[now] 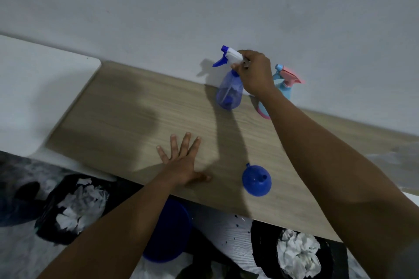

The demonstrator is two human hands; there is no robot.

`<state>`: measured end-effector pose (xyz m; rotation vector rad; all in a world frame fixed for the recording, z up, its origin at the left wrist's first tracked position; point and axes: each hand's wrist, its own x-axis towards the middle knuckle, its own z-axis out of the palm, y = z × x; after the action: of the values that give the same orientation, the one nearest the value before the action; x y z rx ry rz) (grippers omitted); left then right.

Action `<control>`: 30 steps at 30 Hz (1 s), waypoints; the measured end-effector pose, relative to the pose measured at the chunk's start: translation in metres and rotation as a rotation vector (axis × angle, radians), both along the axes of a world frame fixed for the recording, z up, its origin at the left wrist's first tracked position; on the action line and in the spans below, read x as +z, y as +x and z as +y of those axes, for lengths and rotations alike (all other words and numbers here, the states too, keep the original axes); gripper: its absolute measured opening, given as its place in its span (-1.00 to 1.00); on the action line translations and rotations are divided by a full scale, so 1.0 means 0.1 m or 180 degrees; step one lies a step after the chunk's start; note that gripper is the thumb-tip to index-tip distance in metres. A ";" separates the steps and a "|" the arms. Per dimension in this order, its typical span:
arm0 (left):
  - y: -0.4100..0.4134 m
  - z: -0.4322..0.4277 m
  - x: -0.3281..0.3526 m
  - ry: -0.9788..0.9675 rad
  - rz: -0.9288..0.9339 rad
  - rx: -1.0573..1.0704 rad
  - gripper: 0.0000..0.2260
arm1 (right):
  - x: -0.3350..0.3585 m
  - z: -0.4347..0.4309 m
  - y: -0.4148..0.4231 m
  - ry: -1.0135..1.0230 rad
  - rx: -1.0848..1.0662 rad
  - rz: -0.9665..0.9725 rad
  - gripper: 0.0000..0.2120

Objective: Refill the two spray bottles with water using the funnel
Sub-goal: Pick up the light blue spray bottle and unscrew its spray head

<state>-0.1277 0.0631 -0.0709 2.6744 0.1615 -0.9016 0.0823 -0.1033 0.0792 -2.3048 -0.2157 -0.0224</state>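
head view: the right hand [256, 72] grips the white trigger top of the blue spray bottle [229, 90] on the wooden tabletop [113, 120]. the pink-and-blue spray bottle [285, 85] stands at its 3 o'clock. the left hand [183, 161] lies flat, fingers spread, with the blue funnel [256, 180] at its 4 o'clock.

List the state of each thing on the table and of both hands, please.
blue spray bottle: spray head on, gripped at the head by the right hand.
pink and blue spray bottle: upright by the wall, head on, untouched.
funnel: resting on the table, spout up, untouched.
right hand: curled round the blue bottle's spray head.
left hand: flat on the table, fingers spread, holding nothing.
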 end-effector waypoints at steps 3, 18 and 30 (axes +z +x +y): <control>-0.01 0.01 0.00 -0.0004 -0.0065 -0.0007 0.19 | 0.00 0.01 -0.02 0.0012 0.0034 0.0008 -0.53; 0.06 -0.30 0.00 -0.0425 -0.1953 0.0073 -0.18 | -0.54 -1.24 -1.01 0.0634 -0.1292 -0.0360 -0.67; 1.62 -1.50 0.16 -0.2567 -0.2086 0.0634 -0.35 | -0.50 -1.55 -0.33 0.0750 -0.0624 -0.0444 -0.62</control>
<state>0.0344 -0.0872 -0.0553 1.9937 -0.0775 0.0315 0.0492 -0.2583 0.0294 -2.0822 -0.0534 -0.2935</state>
